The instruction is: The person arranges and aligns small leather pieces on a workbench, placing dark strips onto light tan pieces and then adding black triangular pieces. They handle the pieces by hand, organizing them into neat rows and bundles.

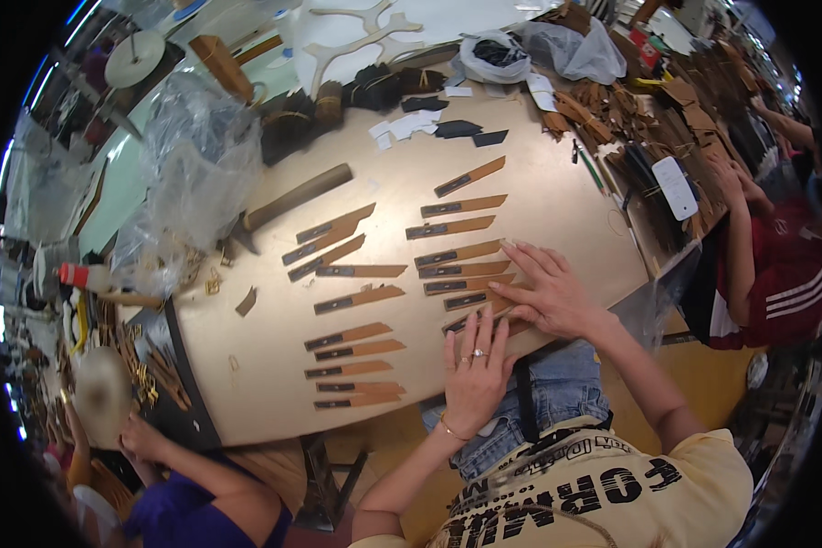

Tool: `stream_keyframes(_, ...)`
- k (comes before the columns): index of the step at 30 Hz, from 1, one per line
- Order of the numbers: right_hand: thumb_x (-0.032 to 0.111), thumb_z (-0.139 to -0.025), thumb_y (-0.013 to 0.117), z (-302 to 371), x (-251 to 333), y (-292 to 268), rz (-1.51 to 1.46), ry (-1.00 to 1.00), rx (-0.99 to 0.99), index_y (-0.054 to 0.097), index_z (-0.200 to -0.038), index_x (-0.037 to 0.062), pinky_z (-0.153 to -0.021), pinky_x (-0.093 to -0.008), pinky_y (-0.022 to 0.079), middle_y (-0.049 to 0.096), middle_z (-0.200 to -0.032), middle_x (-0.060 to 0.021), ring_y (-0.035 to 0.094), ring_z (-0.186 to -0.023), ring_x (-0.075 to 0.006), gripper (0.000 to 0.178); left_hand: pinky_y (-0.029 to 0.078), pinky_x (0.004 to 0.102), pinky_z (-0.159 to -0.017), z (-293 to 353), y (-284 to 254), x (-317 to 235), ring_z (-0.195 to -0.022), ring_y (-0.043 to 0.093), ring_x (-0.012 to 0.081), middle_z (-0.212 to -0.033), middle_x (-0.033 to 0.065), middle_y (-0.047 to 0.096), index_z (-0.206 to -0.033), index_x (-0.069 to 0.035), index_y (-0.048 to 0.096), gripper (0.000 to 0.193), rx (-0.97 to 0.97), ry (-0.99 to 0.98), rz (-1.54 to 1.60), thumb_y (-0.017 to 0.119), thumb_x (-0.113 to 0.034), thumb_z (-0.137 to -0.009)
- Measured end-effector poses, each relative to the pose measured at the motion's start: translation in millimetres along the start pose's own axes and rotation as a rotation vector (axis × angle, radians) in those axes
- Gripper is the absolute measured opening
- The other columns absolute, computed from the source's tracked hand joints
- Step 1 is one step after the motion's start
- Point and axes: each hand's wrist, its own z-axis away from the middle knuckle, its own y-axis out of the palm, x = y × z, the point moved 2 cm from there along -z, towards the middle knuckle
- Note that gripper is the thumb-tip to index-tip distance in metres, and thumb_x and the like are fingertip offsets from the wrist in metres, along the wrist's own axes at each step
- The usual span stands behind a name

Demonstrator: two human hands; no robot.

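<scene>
Brown leather strips with a dark patch at one end lie on the table in two loose columns. My left hand (477,374), with a ring and a bracelet, rests its outstretched fingertips on the nearest strip (455,325) of the right column. Beside it, my right hand (557,294) lies with fingers spread over the right ends of several strips, among them a strip (467,284) in mid-column. Neither hand grips anything; the fingers partly cover the nearest strips. Farther left is the other column, with one strip (360,300) in its middle.
A hammer (297,196) lies beyond the left column. White paper pieces (409,125) and dark bundles (372,89) are at the back. Plastic bags (201,137) stand left. At right are leather bundles (671,119) and a person in a red garment (781,265); another person in purple (192,507) sits left.
</scene>
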Motion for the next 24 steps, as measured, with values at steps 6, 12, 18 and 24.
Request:
stream_keyframes(6, 0.051, -0.096, 0.047, -1, -25, 12, -0.035, -0.166, -0.013, 0.060, -0.134, 0.0267, -0.112, -0.0469, 0.030, 0.032, -0.157, -0.0145, 0.035, -0.141, -0.0311, 0.047, 0.015, 0.0539, -0.118, 13, 14, -7, -0.145, 0.032, 0.0311, -0.153, 0.0152, 0.039, -0.145, -0.003, 0.043, 0.066, 0.130, -0.141, -0.109, 0.062, -0.038, -0.092)
stream_keyframes(12, 0.047, -0.094, 0.054, -9, -32, 10, -0.113, -0.219, -0.071, 0.062, -0.131, 0.0233, -0.112, -0.0463, 0.032, 0.032, -0.157, -0.0138, 0.035, -0.141, -0.0304, 0.045, 0.023, 0.0504, -0.117, 15, 4, -3, -0.139, 0.040, 0.0320, -0.149, 0.0159, 0.045, -0.139, -0.004, 0.051, 0.055, 0.081, -0.170, 0.021, 0.066, -0.026, -0.091)
stream_keyframes(18, 0.043, -0.091, 0.060, 5, -2, 15, -0.254, -0.235, -0.105, 0.064, -0.126, 0.0184, -0.112, -0.0464, 0.032, 0.036, -0.155, -0.0135, 0.033, -0.143, -0.0280, 0.043, 0.040, 0.0444, -0.100, 11, -27, 16, -0.115, 0.056, 0.0346, -0.126, 0.0161, 0.060, -0.109, -0.005, 0.069, 0.023, -0.219, -0.367, -0.073, 0.070, -0.008, -0.086)
stream_keyframes(24, 0.043, -0.092, 0.059, 6, 4, 24, -0.301, -0.176, -0.080, 0.065, -0.123, 0.0194, -0.112, -0.0467, 0.031, 0.037, -0.154, -0.0136, 0.031, -0.144, -0.0267, 0.039, 0.040, 0.0413, -0.097, -2, -31, 25, -0.103, 0.060, 0.0295, -0.116, 0.0109, 0.063, -0.100, -0.004, 0.071, 0.015, -0.160, -0.320, -0.140, 0.071, -0.009, -0.086)
